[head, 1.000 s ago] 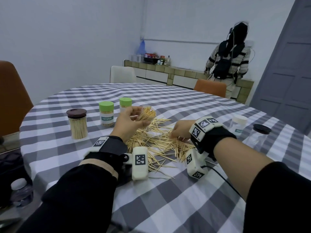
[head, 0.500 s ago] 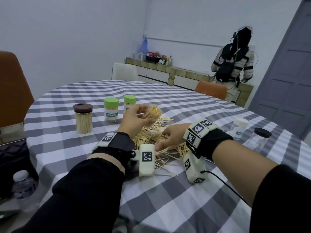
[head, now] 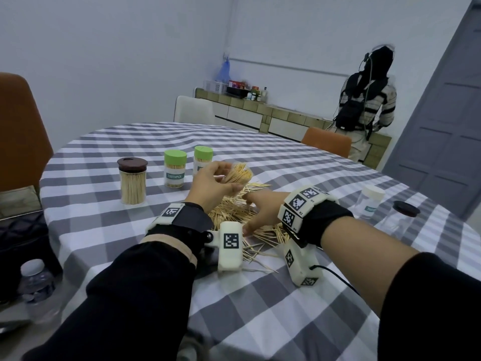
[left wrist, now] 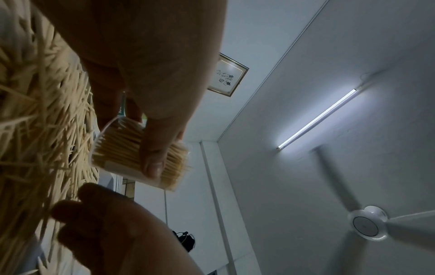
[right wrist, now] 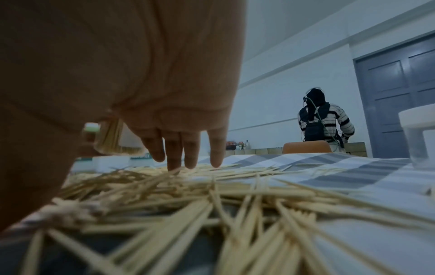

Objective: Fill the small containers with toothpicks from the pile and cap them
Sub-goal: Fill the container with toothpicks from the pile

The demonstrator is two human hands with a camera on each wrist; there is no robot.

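My left hand (head: 213, 183) grips a clear, uncapped container (head: 238, 174) packed with toothpicks, tilted above the pile; the left wrist view shows the same container (left wrist: 139, 154) under my thumb. A loose toothpick pile (head: 234, 217) lies on the checked tablecloth (head: 260, 308). My right hand (head: 256, 212) reaches into the pile with straight fingers (right wrist: 174, 158) touching the sticks (right wrist: 188, 195). At the left stand a brown-capped filled jar (head: 132, 181) and two green-capped filled containers (head: 175, 168) (head: 203, 158).
At the right stand a white-capped clear container (head: 371, 201) and a clear jar with a dark lid (head: 404, 214). A water bottle (head: 36, 285) and dark bag sit off the table at left. Chairs ring the table; a person (head: 364, 108) stands by the far counter.
My right hand has slid left across the pile toward the left hand, its fingers now straightened on the toothpicks. The left hand keeps holding the filled container in much the same place.
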